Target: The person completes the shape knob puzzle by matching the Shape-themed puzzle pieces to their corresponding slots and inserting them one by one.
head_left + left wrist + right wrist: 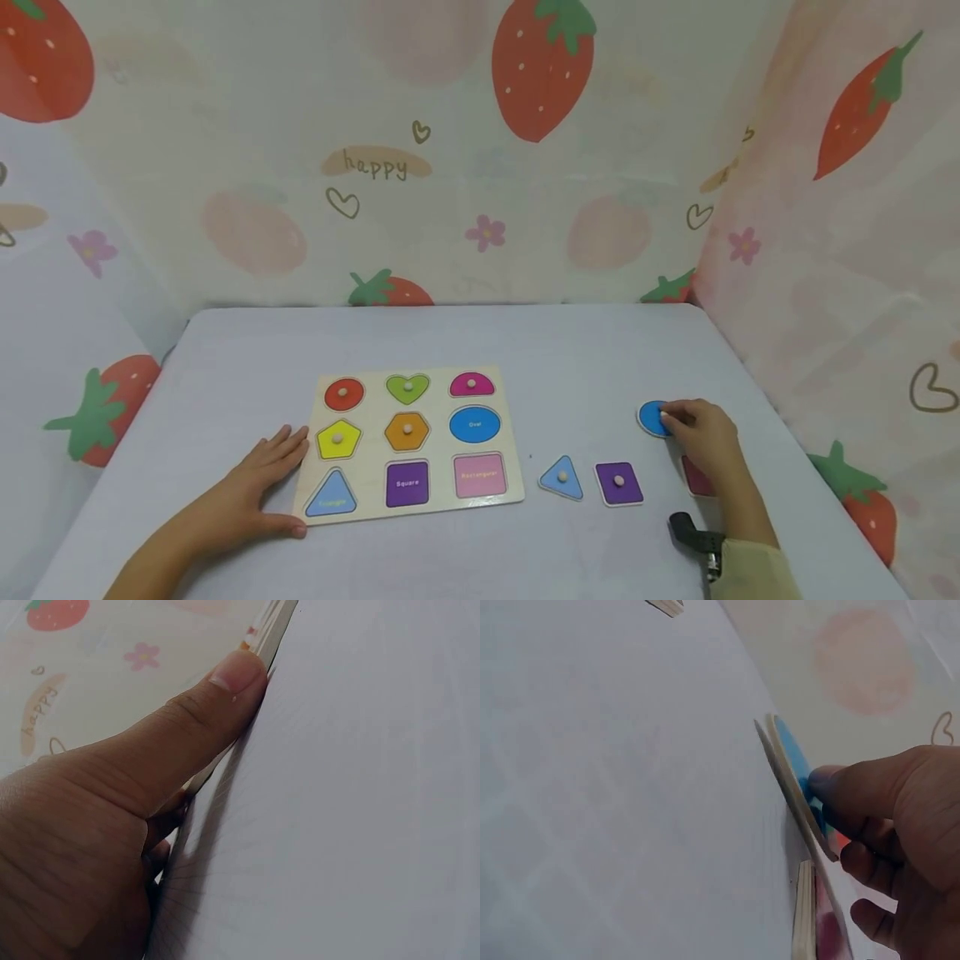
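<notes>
My right hand (705,437) pinches a blue oval puzzle piece (649,418) at the table's right side, thumb and fingertips together at its middle. In the right wrist view the blue piece (789,746) is seen edge-on, tilted in that view. Partly hidden under this hand is a dark pink piece (697,479). Fingers straight and spread, my left hand (243,496) rests along the left edge of a wooden shape puzzle board (375,404). Its thumb (187,720) lies against the board's edge at the near left corner.
A light blue triangle piece (553,482) and a purple square piece (609,492), both knobbed, lie right of the board. Several knobbed shapes fill the board's upper rows; its oval, triangle, square and rectangle spaces show printed words. A black device (697,537) sits at the right wrist.
</notes>
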Motion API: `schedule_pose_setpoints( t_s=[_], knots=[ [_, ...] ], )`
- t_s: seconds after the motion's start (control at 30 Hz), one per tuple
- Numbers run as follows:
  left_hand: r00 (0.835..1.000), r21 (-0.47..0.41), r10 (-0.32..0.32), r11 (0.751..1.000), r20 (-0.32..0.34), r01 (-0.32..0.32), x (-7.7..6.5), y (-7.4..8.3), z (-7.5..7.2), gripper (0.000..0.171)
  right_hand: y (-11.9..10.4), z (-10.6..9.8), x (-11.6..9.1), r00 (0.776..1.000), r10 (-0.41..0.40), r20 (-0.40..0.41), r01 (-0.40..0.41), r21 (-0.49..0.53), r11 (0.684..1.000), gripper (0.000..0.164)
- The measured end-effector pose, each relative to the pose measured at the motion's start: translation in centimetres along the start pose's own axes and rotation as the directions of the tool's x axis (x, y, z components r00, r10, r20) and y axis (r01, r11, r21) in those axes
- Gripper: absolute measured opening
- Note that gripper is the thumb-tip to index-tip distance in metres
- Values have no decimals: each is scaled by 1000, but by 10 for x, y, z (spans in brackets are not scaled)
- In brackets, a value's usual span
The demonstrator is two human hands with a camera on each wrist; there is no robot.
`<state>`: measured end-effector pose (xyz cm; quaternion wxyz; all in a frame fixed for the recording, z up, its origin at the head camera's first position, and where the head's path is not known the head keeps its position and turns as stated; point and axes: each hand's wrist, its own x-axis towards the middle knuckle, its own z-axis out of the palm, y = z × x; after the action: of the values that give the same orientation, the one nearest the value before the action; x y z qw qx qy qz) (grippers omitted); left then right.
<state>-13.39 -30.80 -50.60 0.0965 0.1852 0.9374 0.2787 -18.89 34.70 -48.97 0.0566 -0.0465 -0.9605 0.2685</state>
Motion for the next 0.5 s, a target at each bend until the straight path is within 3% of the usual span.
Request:
schedule_pose_setpoints(
  t_s=[0.1, 0.33, 0.5],
  knots=[
    [1000, 2, 1, 1000, 0, -1, -1, 0, 0, 122, -7, -1, -2, 1000, -1, -6, 1, 24, 1000, 31],
    [999, 13, 45, 999, -15, -45, -2, -2, 1, 121, -43, -2, 5, 982, -176, -65, 176, -10, 984, 23],
    [999, 14, 42, 999, -15, -42, 0, -3, 2, 121, -70, -5, 8, 975, -214, -53, 215, 7, 977, 21]
  ],
)
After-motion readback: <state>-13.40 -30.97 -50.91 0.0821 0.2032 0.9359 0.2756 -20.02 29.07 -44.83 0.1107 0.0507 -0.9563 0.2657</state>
